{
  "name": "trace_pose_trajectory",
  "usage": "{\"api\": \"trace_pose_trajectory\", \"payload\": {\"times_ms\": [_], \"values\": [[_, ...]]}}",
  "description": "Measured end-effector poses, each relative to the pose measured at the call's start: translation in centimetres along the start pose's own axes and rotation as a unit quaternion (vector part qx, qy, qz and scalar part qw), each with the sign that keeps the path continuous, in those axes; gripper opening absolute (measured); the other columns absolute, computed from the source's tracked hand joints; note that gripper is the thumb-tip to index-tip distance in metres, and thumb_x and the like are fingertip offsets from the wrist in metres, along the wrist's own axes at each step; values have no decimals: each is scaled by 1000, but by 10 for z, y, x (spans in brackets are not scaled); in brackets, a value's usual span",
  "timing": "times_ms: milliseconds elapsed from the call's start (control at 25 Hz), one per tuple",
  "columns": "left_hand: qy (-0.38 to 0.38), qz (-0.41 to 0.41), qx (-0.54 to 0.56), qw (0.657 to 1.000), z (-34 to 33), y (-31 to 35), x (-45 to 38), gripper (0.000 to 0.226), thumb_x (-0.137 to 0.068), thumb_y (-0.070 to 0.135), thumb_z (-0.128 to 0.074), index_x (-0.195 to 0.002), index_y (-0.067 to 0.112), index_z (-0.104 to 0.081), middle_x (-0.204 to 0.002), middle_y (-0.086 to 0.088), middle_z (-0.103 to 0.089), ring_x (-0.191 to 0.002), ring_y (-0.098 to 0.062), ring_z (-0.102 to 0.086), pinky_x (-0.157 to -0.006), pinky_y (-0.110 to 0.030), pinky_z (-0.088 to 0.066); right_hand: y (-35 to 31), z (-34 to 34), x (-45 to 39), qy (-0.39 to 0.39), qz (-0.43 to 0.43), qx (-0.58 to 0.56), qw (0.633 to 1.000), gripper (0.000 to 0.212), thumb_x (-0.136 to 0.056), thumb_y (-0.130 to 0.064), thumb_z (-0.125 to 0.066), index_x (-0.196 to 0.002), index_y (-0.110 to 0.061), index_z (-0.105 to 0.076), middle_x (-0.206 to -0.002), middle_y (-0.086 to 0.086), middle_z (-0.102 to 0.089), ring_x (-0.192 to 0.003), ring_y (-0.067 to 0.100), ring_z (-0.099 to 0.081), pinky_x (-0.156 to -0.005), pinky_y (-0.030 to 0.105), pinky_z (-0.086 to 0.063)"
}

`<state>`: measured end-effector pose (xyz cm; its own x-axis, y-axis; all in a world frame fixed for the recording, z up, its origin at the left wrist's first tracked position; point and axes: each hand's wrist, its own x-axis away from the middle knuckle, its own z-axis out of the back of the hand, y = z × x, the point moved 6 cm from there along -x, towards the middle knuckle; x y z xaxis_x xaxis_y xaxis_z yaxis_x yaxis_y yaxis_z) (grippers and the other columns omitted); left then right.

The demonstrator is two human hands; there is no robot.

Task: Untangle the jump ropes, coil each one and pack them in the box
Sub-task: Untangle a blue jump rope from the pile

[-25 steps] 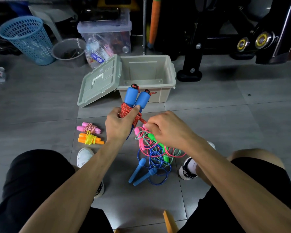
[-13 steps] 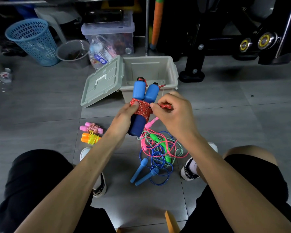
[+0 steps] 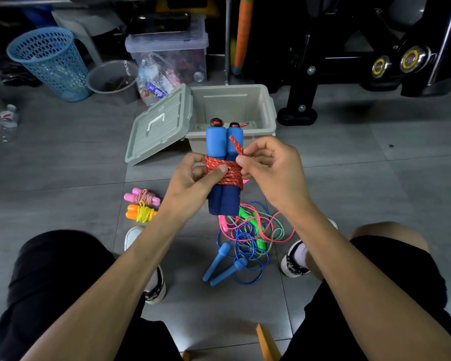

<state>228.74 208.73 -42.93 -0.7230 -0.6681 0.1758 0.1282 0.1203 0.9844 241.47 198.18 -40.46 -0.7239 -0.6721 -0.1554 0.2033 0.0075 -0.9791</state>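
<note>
Currently the red braided rope [image 3: 223, 170] sits wound in tight turns around the middle of its two blue foam handles [image 3: 223, 142], which are held upright, side by side, in the air just in front of the box [image 3: 267, 110]. Left hand [image 3: 193, 182] grips the bundle, thumb pressed flat across the wraps, fingers curled behind. Right hand [image 3: 270, 168] pinches the free rope tail [image 3: 236, 145] between thumb and forefinger; the tail stands up beside the right handle, not yet tucked.

Risk, judged: if the tail is let go before it is secured under a turn, the stiff braid could spring loose and the wraps slacken. A lifted left thumb would have the same effect. The handles could also slide apart lengthwise if the turns loosen.

Appearance: rope red with white flecks, woven; handles bright blue above the wraps, darker in shade below, red-and-black caps on top.

Below the hands, a tangle [image 3: 248, 238] of pink, green and blue ropes lies on the floor tiles [image 3: 349, 178], unsorted. Two finished bundles, pink-handled [image 3: 142, 197] and orange-handled [image 3: 140, 212], lie touching, left of it. Box open, its lid [image 3: 158, 126] leaning at its left side; I see nothing packed inside it.
</note>
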Motion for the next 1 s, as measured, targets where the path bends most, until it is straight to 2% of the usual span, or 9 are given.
{"api": "trace_pose_trajectory", "payload": {"times_ms": [160,240,360,520,640,720,800,920,1000], "values": [[0,-20,-13,1000,0,1,0,27,-89,16,-66,-110,9,-52,-97,-14,-72,-85,-21,-71,-78,-41,-58,-15,-4,5,30,107,145,983,8,-81,-17,-74,-89,-18,-71,-75,-10,-69,-59,9,-63,-59,37,-56],[9,-28,-9,1000,2,2,1,26,-89,15,-67,-108,9,-52,-97,-13,-72,-86,-22,-71,-81,-44,-58,-22,-6,5,30,155,211,965,9,-84,-17,-73,-91,-11,-74,-76,-1,-71,-57,17,-64,-56,40,-54],[22,-46,-9,999,3,3,1,30,-87,12,-69,-108,2,-50,-93,-10,-73,-82,-20,-70,-79,-39,-58,-29,-11,8,17,199,302,932,16,-89,-18,-68,-86,-4,-75,-73,11,-66,-59,29,-60,-55,43,-50],[47,-65,-16,997,5,4,2,32,-85,6,-70,-107,-4,-49,-87,-7,-73,-75,-16,-70,-69,-27,-56,-29,-22,14,-53,217,379,898,21,-94,-17,-57,-87,-2,-71,-84,13,-60,-66,33,-58,-59,45,-50],[55,-77,-22,995,9,6,2,31,-84,5,-71,-105,-4,-50,-85,-5,-74,-75,-18,-72,-69,-29,-57,-26,-22,11,-109,184,323,922,17,-90,-13,-65,-101,-3,-74,-93,11,-61,-68,19,-56,-67,38,-50],[55,-85,-30,994,11,7,2,29,-83,5,-72,-103,-1,-51,-85,-5,-75,-78,-22,-72,-73,-35,-58,-20,-21,9,-141,139,280,939,25,-85,-14,-73,-109,-7,-73,-92,-2,-56,-63,1,-46,-67,22,-42],[46,-87,-27,995,10,7,2,25,-83,6,-72,-99,6,-52,-85,-5,-75,-79,-25,-72,-74,-39,-59,-14,-18,5,-140,88,240,957,25,-79,-14,-78,-104,-12,-74,-83,-11,-48,-59,1,-43,-63,14,-35],[35,-88,-30,995,9,6,4,25,-82,6,-73,-96,12,-53,-85,-3,-75,-79,-23,-73,-73,-37,-59,-6,-17,4,-129,25,188,973,19,-75,-10,-80,-93,-15,-74,-76,-11,-47,-59,3,-43,-60,15,-36],[31,-98,-43,994,9,8,5,27,-79,10,-75,-96,12,-53,-85,-4,-75,-80,-24,-73,-74,-38,-59,-4,-17,5,-131,15,183,974,15,-75,-9,-80,-87,-15,-74,-75,-10,-48,-60,3,-43,-61,17,-38]]}}
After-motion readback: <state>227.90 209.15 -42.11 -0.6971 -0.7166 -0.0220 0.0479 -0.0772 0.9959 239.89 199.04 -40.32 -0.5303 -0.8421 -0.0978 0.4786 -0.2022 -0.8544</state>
